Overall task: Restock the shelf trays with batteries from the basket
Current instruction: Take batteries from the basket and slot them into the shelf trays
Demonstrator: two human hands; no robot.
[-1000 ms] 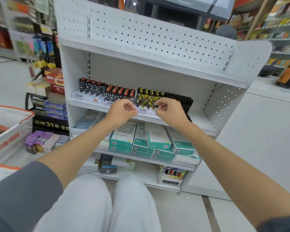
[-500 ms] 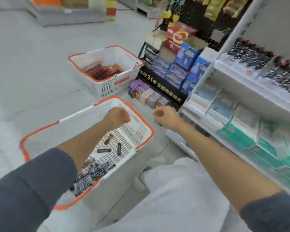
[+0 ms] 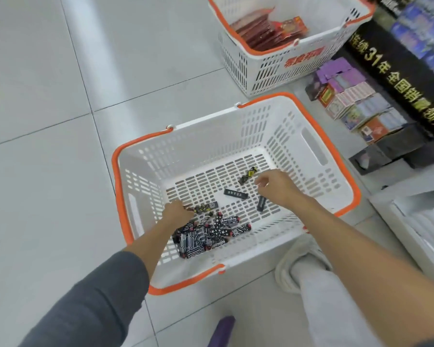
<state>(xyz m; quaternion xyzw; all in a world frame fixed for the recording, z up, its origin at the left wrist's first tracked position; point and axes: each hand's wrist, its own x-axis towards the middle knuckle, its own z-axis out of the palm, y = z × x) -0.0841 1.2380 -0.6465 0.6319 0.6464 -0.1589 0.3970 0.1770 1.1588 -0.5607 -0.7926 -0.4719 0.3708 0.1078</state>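
Both hands were down inside the basket (image 3: 308, 113). The left hand (image 3: 177, 213) had its fingertips at some yellow batteries (image 3: 204, 208) lying right in front of it. Its fingers were hidden behind the hand, so I could not tell if it had pinched them or was only touching them. The right hand (image 3: 273, 186) hung just above the basket floor with its fingers loosely bent, and nothing was in it. One yellow battery (image 3: 247, 176) lay just past its fingertips. A black battery (image 3: 236, 194) lay between the two hands. A pile (image 3: 208, 234) of black-and-white batteries sat just beside the left wrist.

I think the person was picking out more batteries to take to the shelf (image 3: 411, 216), off to the right of the right arm.

Things could go wrong from here. The batteries were small, so a loose pinch could let one slip and drop. The basket floor was full of slots, and a battery could catch in one. Different kinds lay close together, so a quick grab could take the wrong kind, and it would end up in the wrong tray. The left arm could also bump the pile and scatter it.
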